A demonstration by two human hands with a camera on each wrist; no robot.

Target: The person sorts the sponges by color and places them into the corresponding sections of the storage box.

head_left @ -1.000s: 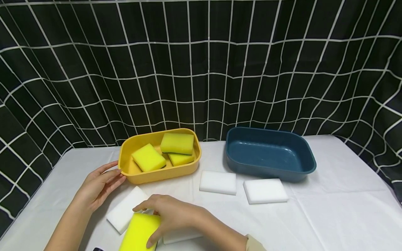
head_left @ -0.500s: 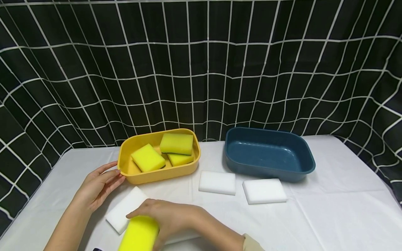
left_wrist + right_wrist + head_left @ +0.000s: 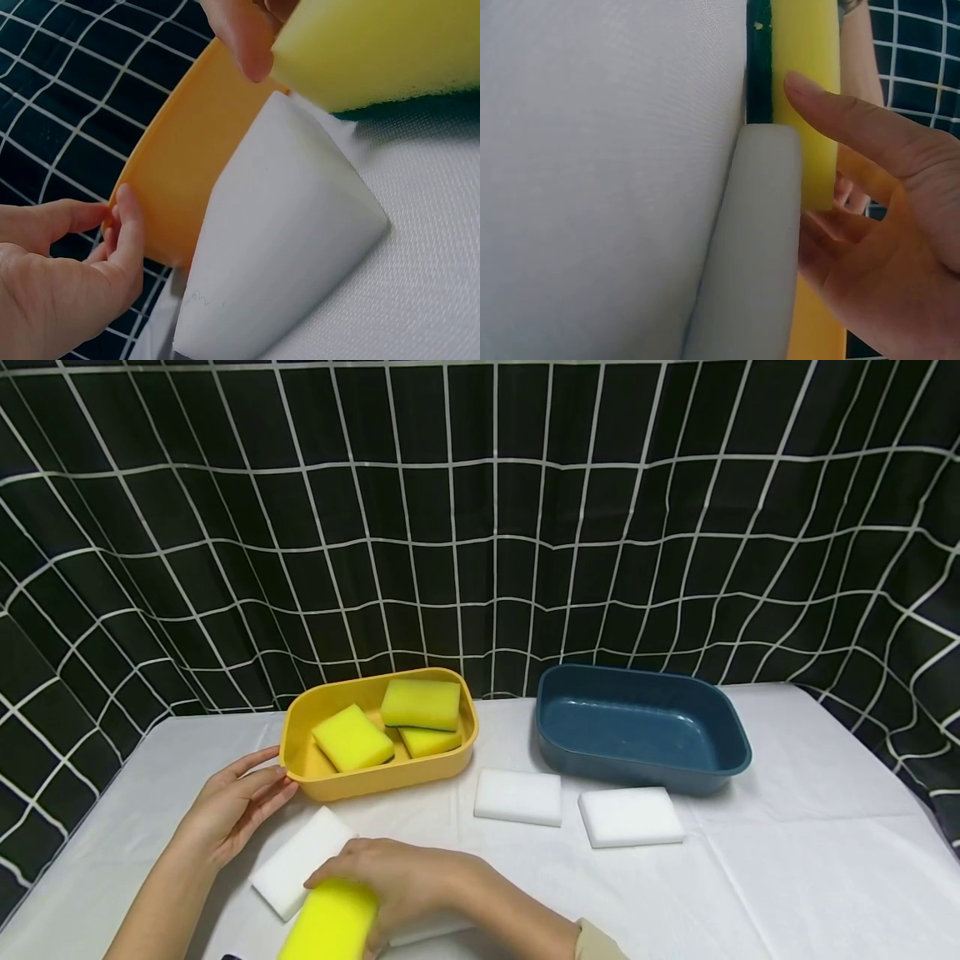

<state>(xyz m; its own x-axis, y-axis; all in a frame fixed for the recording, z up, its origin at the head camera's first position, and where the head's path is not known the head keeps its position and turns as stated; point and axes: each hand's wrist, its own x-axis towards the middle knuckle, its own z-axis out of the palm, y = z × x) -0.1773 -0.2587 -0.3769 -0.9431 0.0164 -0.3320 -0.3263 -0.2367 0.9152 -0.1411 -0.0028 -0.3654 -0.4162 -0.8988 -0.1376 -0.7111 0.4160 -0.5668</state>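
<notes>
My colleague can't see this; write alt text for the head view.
A person's right hand grips a yellow sponge while the left hand touches a yellow bin holding three more sponges. A blue bin stands farther right; white pads lie on the white cloth, backed by a black gridded curtain.

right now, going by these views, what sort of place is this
Probably a staged tabletop work spot, though the wider room is out of view. A white-clothed table stands before black grid-patterned fabric, with a yellow bin and a blue bin toward its far edge.
</notes>
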